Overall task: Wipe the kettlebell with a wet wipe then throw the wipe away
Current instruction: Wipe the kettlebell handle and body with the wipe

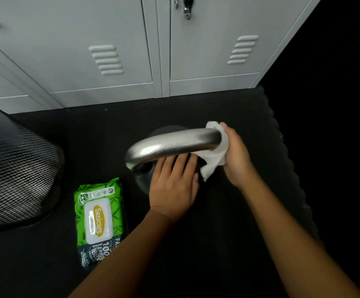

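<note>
Kettlebell handle [174, 145] left-right, seemingly level

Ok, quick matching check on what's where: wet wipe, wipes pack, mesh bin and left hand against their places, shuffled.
1 wet wipe
2 wipes pack
3 mesh bin
4 left hand

A far left, on the floor
B flat on the kettlebell, below its handle
C round the handle's right end, held by the right hand
D on the floor, lid shut, left of the kettlebell

Pairs: 1-C, 2-D, 3-A, 4-B
</note>
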A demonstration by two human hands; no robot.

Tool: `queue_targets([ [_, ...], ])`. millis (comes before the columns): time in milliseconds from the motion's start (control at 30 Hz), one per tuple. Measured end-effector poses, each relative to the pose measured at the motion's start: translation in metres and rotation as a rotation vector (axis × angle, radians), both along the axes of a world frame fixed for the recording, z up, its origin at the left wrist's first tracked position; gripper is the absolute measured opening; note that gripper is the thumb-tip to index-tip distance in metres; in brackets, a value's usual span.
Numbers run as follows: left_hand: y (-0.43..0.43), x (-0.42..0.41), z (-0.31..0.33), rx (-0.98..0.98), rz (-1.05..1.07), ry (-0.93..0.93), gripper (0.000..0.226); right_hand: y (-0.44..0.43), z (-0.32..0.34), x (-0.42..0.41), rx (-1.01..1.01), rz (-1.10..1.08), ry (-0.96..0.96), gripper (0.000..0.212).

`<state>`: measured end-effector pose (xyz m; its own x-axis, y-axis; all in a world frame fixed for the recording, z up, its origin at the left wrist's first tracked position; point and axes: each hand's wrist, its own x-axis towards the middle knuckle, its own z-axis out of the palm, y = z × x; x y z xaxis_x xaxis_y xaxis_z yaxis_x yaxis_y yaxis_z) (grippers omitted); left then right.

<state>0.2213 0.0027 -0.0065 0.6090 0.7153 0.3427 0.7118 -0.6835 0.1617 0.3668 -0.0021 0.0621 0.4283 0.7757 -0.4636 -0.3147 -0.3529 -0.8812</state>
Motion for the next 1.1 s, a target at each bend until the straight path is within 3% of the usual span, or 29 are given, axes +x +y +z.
queue_targets([
  [133, 0.0, -0.001, 0.0, 0.0, -0.01, -0.035, 0.036, 0.029, 0.045, 0.016, -0.27, 0.5, -0.186, 0.027],
  [233, -0.001, -0.001, 0.001, -0.006, -0.019, -0.037, 0.035, 0.039, 0.073, 0.002, -0.332, 0.826, -0.529, 0.025],
  [300, 0.0, -0.001, 0.001, -0.008, -0.021, -0.048, 0.034, 0.027, 0.062, -0.01, -0.087, 0.621, -0.739, 0.033],
  [367, 0.0, -0.001, 0.003, -0.031, -0.017, -0.043, 0.033, -0.001, 0.034, -0.021, 0.216, 0.298, -0.731, 0.031],
  [433, 0.0, -0.001, 0.005, -0.064, -0.019, -0.017, 0.032, -0.016, 0.009, -0.019, 0.241, 0.046, -0.413, 0.029],
  [467, 0.0, -0.001, 0.005, -0.071, -0.016, -0.005, 0.032, -0.012, 0.006, -0.015, 0.158, -0.059, -0.196, 0.03],
  [500, 0.0, -0.001, 0.004, -0.07, -0.011, 0.002, 0.034, -0.006, 0.005, -0.009, 0.042, -0.087, -0.101, 0.031],
  [600, -0.001, -0.001, -0.001, -0.032, -0.019, -0.01, 0.038, 0.017, 0.035, 0.005, -0.197, 0.294, -0.337, 0.029],
  [667, 0.0, 0.0, -0.002, -0.006, -0.022, -0.039, 0.038, 0.02, 0.05, -0.004, -0.088, 0.436, -0.655, 0.038],
  [733, -0.001, -0.001, -0.001, -0.008, -0.016, -0.047, 0.038, 0.007, 0.044, -0.02, 0.134, 0.301, -0.885, 0.04],
  [800, -0.001, 0.0, 0.002, -0.026, -0.015, -0.032, 0.037, -0.011, 0.022, -0.033, 0.356, 0.119, -0.813, 0.026],
  [833, 0.0, 0.0, 0.003, -0.044, -0.015, -0.018, 0.035, -0.018, 0.008, -0.038, 0.374, 0.036, -0.706, 0.022],
  [933, 0.0, -0.001, 0.002, -0.051, -0.009, 0.001, 0.029, -0.013, -0.014, -0.034, 0.118, -0.295, -0.06, 0.031],
  [967, 0.0, -0.001, 0.002, -0.05, -0.01, 0.005, 0.03, -0.01, -0.017, -0.029, 0.009, -0.33, 0.074, 0.033],
  [1033, 0.0, 0.0, 0.0, -0.052, -0.01, 0.017, 0.038, -0.002, -0.009, -0.017, -0.113, -0.225, 0.061, 0.022],
  [1100, 0.0, 0.0, -0.001, -0.038, -0.004, 0.021, 0.04, 0.005, 0.015, -0.007, -0.098, -0.052, -0.104, 0.01],
])
